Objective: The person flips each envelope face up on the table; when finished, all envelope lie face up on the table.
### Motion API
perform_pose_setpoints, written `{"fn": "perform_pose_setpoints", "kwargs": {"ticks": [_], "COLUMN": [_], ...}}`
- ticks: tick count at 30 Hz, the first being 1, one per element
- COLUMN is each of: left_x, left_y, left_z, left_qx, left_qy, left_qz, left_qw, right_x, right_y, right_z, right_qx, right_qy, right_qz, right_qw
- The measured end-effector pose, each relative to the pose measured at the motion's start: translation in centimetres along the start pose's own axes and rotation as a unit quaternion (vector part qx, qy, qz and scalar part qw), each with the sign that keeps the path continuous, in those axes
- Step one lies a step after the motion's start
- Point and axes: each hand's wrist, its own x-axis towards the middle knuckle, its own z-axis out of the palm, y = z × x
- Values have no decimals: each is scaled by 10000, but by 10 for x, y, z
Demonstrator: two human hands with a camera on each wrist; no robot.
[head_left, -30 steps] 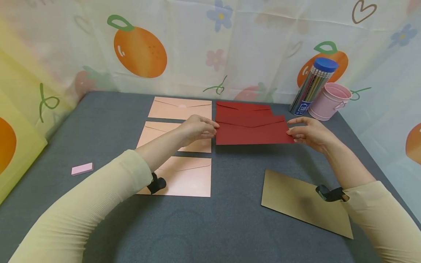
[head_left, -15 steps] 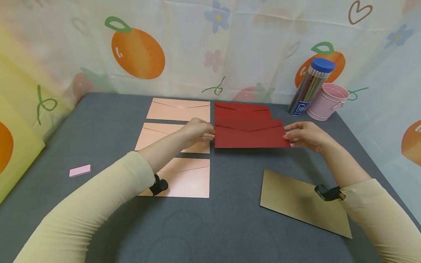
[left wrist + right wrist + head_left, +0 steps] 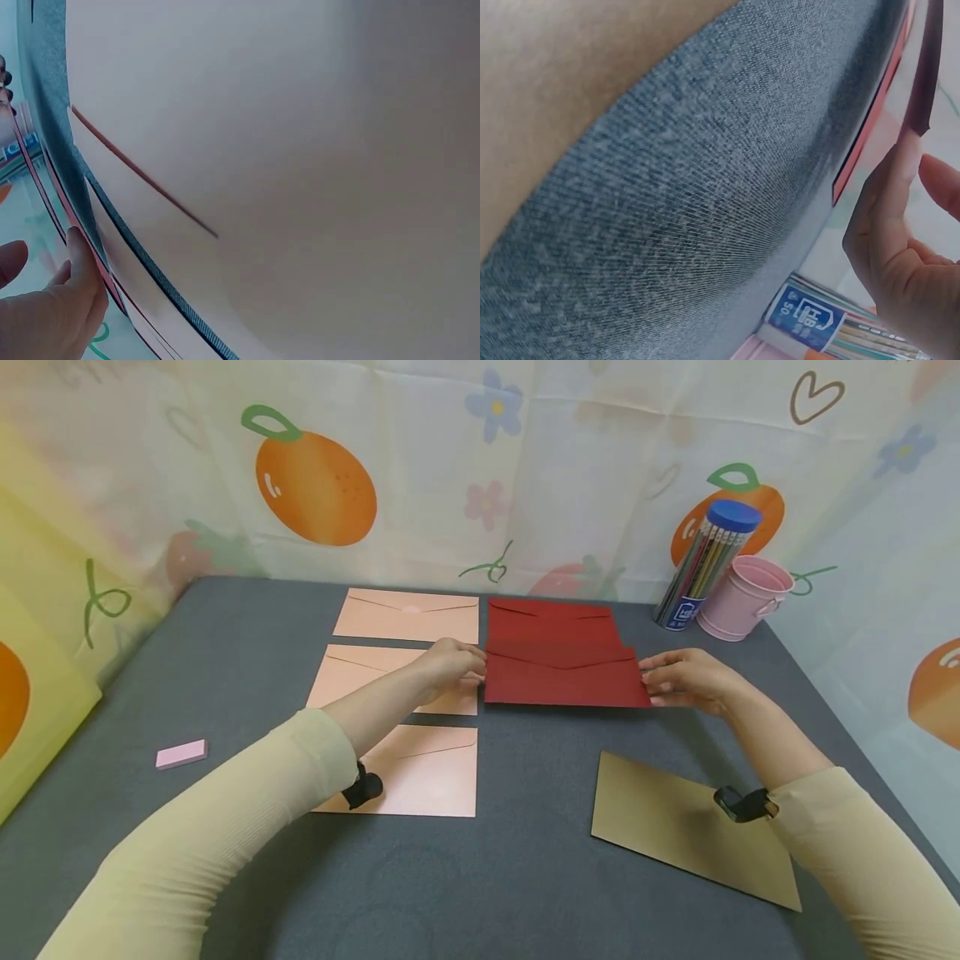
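Observation:
A red envelope [image 3: 566,681] is held level between both hands, low over the grey table and overlapping a second red envelope [image 3: 551,620] behind it. My left hand [image 3: 452,667] grips its left edge, with the forearm crossing above the pink envelopes. At the right end, my right hand [image 3: 686,678] holds the corner; in the right wrist view that corner lies between thumb and fingers [image 3: 889,217]. Three pink envelopes stand in a column to the left: the back one [image 3: 408,620], the middle one [image 3: 352,670] and the front one [image 3: 427,777]. The left forearm partly hides the middle and front ones.
A gold rectangular flat piece [image 3: 660,810] lies slanted at the front right, under the right wrist. Behind it stand a tube of pencils [image 3: 705,564] with a blue lid and a pink bucket [image 3: 742,597]. A pink eraser-like block [image 3: 182,754] lies at the left.
Both hands have brought the red envelope lower and slightly towards the front, closer to the table. More of the red envelope behind it shows. The view has tilted slightly.

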Motion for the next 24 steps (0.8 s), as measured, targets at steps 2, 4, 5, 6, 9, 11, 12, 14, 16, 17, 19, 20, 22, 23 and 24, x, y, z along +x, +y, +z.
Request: {"fn": "perform_pose_setpoints", "kwargs": {"ticks": [2, 4, 5, 6, 9, 11, 12, 14, 16, 17, 19, 20, 22, 23, 24], "left_x": [0, 0, 0, 1, 3, 4, 5, 5, 4, 4, 4, 4, 3, 3, 3], "left_y": [0, 0, 1, 1, 2, 2, 2, 1, 0, -1, -2, -2, -2, -2, -2], "left_z": [0, 0, 0, 0, 0, 0, 0, 1, 1, 1, 2, 3, 3, 3, 3], "left_qx": [198, 396, 463, 483, 473, 454, 459, 506, 581, 631, 737, 771, 812, 831, 829], "left_qy": [-72, -146, -152, -164, -119, -59, -45, -1, -4, -4, -21, -49, -97, -111, -130], "left_qz": [34, 86, 99, 107, 88, 42, 17, -18, -9, 2, 47, 68, 110, 129, 141], "left_qw": [9998, 9991, 9988, 9986, 9988, 9989, 9989, 9987, 9983, 9980, 9973, 9970, 9966, 9964, 9964], "right_x": [1, 2, 2, 2, 3, 3, 4, 4, 5, 5, 6, 6, 6, 5, 5], "right_y": [0, 1, 1, 2, 3, 4, 3, 4, 4, 4, 5, 6, 6, 6, 7], "right_z": [-1, -2, -3, -3, -3, -3, -2, -2, -2, -2, -2, -2, -2, -2, -2], "right_qx": [46, 68, 38, -7, -163, -245, -274, -288, -296, -302, -318, -324, -322, -319, -308], "right_qy": [-25, -62, -85, -108, -156, -193, -214, -265, -337, -373, -430, -450, -471, -475, -472], "right_qz": [37, 68, 76, 76, 78, 74, 76, 89, 96, 105, 127, 141, 159, 171, 181], "right_qw": [10000, 9999, 9999, 9999, 9997, 9995, 9994, 9992, 9989, 9988, 9985, 9984, 9982, 9982, 9982]}}
